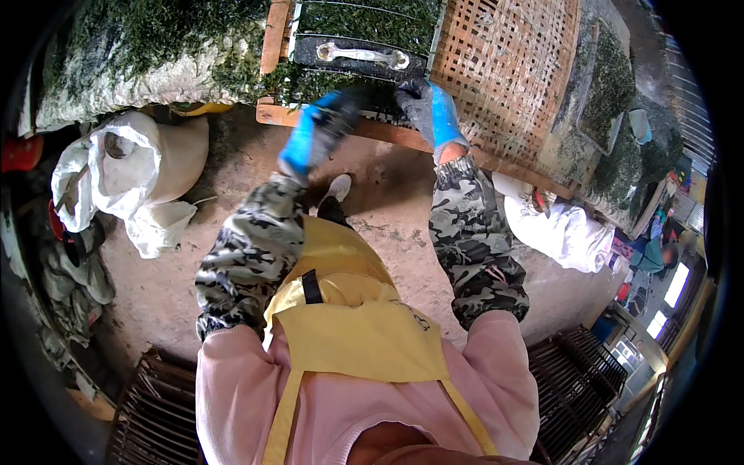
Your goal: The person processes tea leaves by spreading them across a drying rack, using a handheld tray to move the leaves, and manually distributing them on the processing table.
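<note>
Both my hands wear blue gloves with dark grey palms and fingers. My left hand (324, 128) is smeared by motion in front of the near wooden edge of a slatted frame, and its finger pose does not show. My right hand (428, 110) has its fingers curled at the frame's near right corner; what they hold, if anything, is hidden. Just beyond the hands lies a black board with a pale metal handle (363, 54). Chopped-looking dark green leaves (372, 19) cover the frame behind it, and more leaf bits lie near the left hand.
A woven bamboo tray (508, 74) adjoins the frame on the right. Green leaves (155, 31) heap on the left of the worktop. White sacks (182, 159) stand on the floor at left, another white sack (558, 232) at right. Dark slatted racks (577, 372) flank me. A person (659, 256) is far right.
</note>
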Motion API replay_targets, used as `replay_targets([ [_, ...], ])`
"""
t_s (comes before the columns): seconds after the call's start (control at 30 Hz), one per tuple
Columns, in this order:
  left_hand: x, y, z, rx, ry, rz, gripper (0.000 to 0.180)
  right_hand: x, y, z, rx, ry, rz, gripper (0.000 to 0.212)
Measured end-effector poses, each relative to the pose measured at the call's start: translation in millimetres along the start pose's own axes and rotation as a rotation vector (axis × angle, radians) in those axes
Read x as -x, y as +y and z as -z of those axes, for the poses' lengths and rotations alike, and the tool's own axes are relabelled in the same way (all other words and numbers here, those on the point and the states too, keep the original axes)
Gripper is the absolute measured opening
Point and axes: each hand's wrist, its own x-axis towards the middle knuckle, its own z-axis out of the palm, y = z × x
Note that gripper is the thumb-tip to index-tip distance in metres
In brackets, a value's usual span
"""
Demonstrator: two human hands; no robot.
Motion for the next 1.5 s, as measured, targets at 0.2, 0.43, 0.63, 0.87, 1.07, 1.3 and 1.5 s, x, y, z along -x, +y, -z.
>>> replay_targets([
  [0.2,-8,83,82,0.599,0.127,0.094,0.057,-1,0,-8,0.009,0.038,-0.037,0.029],
  [0.43,3,66,185,0.129,0.392,0.014,0.047,14,-10,-49,-1.127,-0.016,-0.276,0.017],
  [0.63,8,64,126,-1.428,0.191,-0.589,0.068,-5,-112,-143,-1.413,-0.352,-0.489,0.026],
  [0.87,-11,77,108,-1.727,0.172,-0.516,0.076,38,-115,-134,-0.114,0.508,0.280,0.041],
  [1.07,-9,71,93,-1.881,0.159,-0.383,0.054,47,-126,-172,0.652,0.228,0.027,0.054],
  [1.3,-17,82,76,-1.893,0.193,-0.321,0.025,40,-130,-167,0.692,0.158,0.089,0.049],
  [1.5,-37,102,70,-1.549,-0.193,-0.278,0.027,33,-125,-177,0.764,0.132,0.063,0.051],
])
